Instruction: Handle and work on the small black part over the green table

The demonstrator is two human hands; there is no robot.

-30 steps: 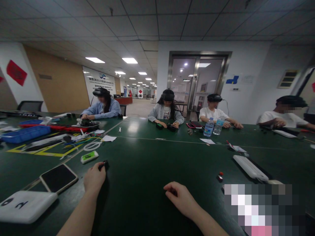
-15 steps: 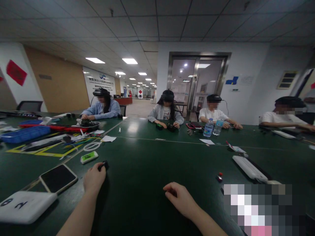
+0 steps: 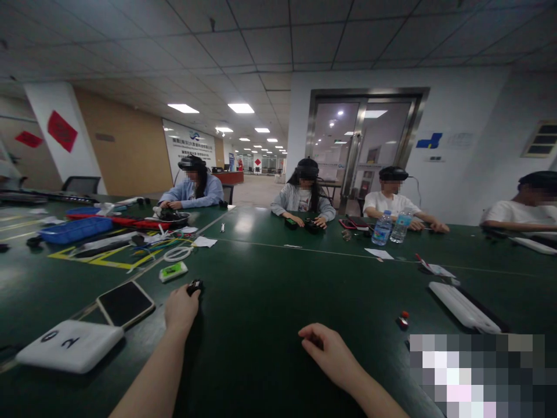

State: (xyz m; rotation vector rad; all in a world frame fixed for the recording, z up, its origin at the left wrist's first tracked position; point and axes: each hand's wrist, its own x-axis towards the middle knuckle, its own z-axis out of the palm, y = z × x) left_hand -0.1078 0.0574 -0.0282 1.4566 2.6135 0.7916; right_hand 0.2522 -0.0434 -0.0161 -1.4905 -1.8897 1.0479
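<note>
My left hand (image 3: 181, 307) rests on the dark green table (image 3: 248, 325), its fingers closed on a small black object (image 3: 194, 286) with a lighter patch on top. The object is too small to name. Just beyond it lies a green and white packet (image 3: 173, 271). To the left of that hand are a phone (image 3: 125, 303) with a dark screen and a white box-like device (image 3: 72, 346) with black markings. My right hand (image 3: 327, 348) lies on its side on the table, loosely curled, thumb and fingertips apart, with nothing in it. A small red and silver item (image 3: 404, 320) is off to its right.
Cables (image 3: 177, 253), a blue tray (image 3: 77, 230) and assorted parts spread across the left side. Two water bottles (image 3: 382, 228) stand at the far right, and a long white case (image 3: 463, 307) lies nearer. Several people wearing headsets sit across the table. A pixelated patch hides the lower right.
The view has turned slightly left, so the whole scene sits further right. My left hand still holds the small black object, now turned a little. My right hand keeps its curled pose.
</note>
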